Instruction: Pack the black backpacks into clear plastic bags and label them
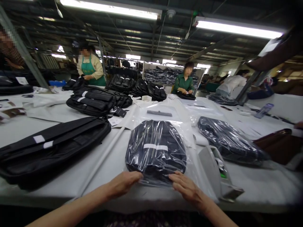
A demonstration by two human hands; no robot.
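Observation:
A black backpack [148,134] lies flat inside a clear plastic bag [151,182] on the white-covered table, straight in front of me. A white strip [155,147] runs across the backpack. At the bag's near left corner, my left hand [127,183] is closed, its fingers pinching the plastic. My right hand [184,187] grips the near right edge with its fingers bent onto the film. Just beyond the backpack, a flat plastic sheet with a dark printed bar [159,113] lies on the table.
Large black bags lie at the left [59,145] and farther back [92,101]. To the right stand a tape dispenser [216,170] and another plastic-wrapped black bag [227,138]. A brown bag [276,145] lies at far right. Several people work around the tables.

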